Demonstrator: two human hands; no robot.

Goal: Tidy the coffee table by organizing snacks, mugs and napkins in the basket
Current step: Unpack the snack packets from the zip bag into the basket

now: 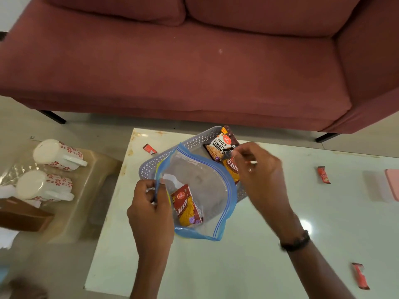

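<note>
A clear zip bag (200, 182) with a blue edge hangs open over the grey lattice basket (160, 159) on the white coffee table (237, 266). My left hand (151, 210) pinches the bag's left rim. One red Aloo Bhujia packet (187, 207) lies inside the bag. In the basket's far corner lie a Salted Peanuts packet (220, 145) and a second Aloo Bhujia packet (232, 170). My right hand (259, 169) is over them, its fingertips pinched on the top corner of that second packet; the hand is blurred.
Small red sachets lie on the table at the back left (149, 148), right (323, 174) and front right (360, 276). A pink object (391, 184) sits at the right edge. Two floral mugs (58, 155) (43, 186) lie on a stool at left, beside a brown box (23, 214). A red sofa (194, 72) stands behind.
</note>
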